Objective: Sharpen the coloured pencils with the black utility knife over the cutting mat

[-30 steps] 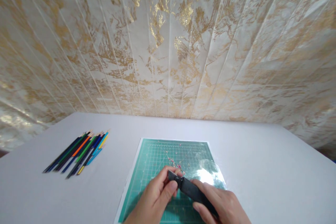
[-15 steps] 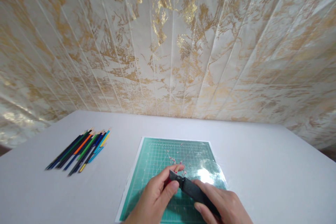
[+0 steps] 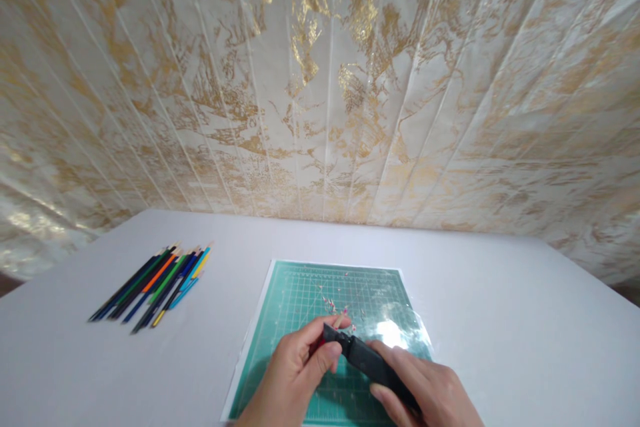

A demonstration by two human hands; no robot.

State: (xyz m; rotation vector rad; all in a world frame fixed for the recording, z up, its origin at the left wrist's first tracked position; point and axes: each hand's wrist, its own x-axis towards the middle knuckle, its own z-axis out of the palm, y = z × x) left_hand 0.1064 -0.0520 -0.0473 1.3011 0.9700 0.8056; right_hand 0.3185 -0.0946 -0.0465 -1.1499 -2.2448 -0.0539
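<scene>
Between the thumb and fingers of my left hand (image 3: 299, 361) is a red pencil (image 3: 339, 321), its bare wooden end pointing away from me; most of its body is hidden by the fingers. My right hand (image 3: 425, 381) is wrapped round the black handle of a utility knife (image 3: 370, 361). The knife's dark blade lies against the pencil near my left thumb. Both hands are above a green cutting mat (image 3: 290, 293) with a white grid. Small pinkish shavings (image 3: 330, 304) are scattered on the mat just beyond the pencil tip.
To the left on the white table (image 3: 500, 320) lies a bunch of coloured pencils (image 3: 155, 283), side by side with tips pointing away. A clear plastic sheet seems to cover the mat, glaring at its right side. A gold-patterned cloth (image 3: 320, 113) hangs behind the table.
Hardly anything differs: the hands, knife and pencil keep nearly the same positions, and the whole view has shifted very slightly.
</scene>
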